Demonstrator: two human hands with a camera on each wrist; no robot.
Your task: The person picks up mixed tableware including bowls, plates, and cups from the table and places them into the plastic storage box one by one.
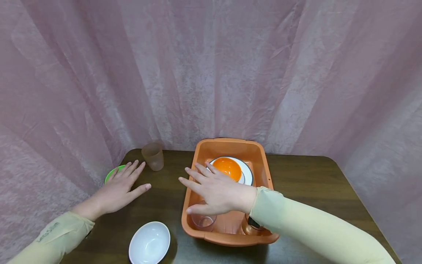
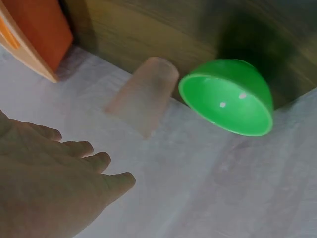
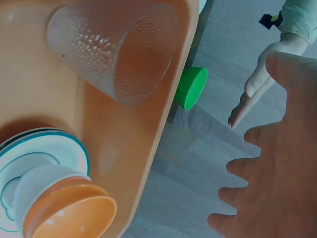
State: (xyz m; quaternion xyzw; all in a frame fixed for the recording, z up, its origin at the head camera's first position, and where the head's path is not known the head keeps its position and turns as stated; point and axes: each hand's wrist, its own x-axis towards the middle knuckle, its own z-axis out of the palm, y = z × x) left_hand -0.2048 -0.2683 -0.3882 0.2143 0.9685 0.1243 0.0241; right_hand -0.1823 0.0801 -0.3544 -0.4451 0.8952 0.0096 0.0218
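My left hand (image 1: 122, 191) is held over the left side of the table with its fingers spread, gripping nothing. It partly covers a green bowl (image 2: 225, 99) in the head view. Beyond its fingertips stands a frosted, translucent cup (image 1: 153, 157). My right hand (image 1: 215, 192), fingers straight and spread, hovers over an orange plastic basin (image 1: 230, 240). Inside the basin, an orange bowl (image 1: 228, 168) sits nested in a white bowl (image 3: 34, 186) on stacked white plates (image 3: 64, 146) with a blue-green rim. A clear textured cup (image 3: 89, 47) lies in the basin below my right hand.
A white bowl (image 1: 150, 242) stands at the table's front, left of the basin. Another clear cup (image 1: 249, 228) is in the basin's front right corner, partly behind my right sleeve. Pink curtains (image 1: 214, 73) hang close along the back edge of the dark wooden table (image 1: 306, 179).
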